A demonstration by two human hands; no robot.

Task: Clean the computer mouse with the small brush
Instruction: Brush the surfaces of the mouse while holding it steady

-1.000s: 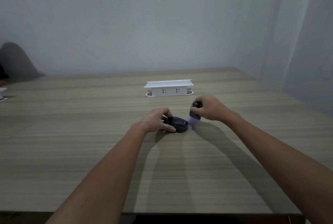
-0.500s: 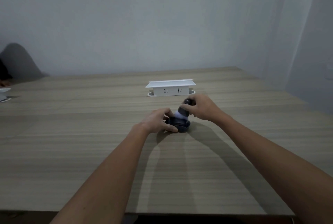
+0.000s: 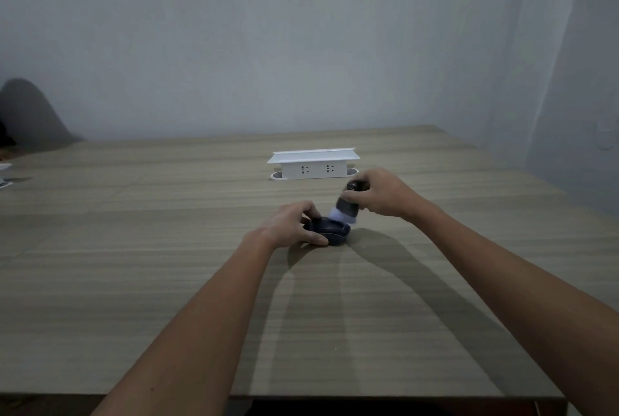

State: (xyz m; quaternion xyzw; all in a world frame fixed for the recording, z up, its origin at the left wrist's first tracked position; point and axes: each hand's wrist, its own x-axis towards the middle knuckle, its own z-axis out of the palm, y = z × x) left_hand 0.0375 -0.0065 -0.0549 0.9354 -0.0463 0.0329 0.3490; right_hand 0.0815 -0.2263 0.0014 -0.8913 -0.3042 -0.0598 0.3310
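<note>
A dark computer mouse (image 3: pixel 333 234) lies on the wooden table (image 3: pixel 167 281) a little beyond its middle. My left hand (image 3: pixel 293 224) grips the mouse from its left side, fingers over the top and thumb along the near edge. My right hand (image 3: pixel 382 193) holds a small brush (image 3: pixel 348 206) with a dark stubby handle and pale bristles. The brush is tilted, and its blurred bristles touch the mouse's top right part.
A white pop-up socket box (image 3: pixel 313 164) stands on the table just behind my hands. At the far left edge lies something white (image 3: pixel 5 174), partly cut off. A grey wall rises behind the table, and the near table edge (image 3: pixel 301 395) runs across the bottom.
The brush went from the table right of the mouse onto the mouse's top, then drew back slightly to the right. My left hand stayed on the mouse.
</note>
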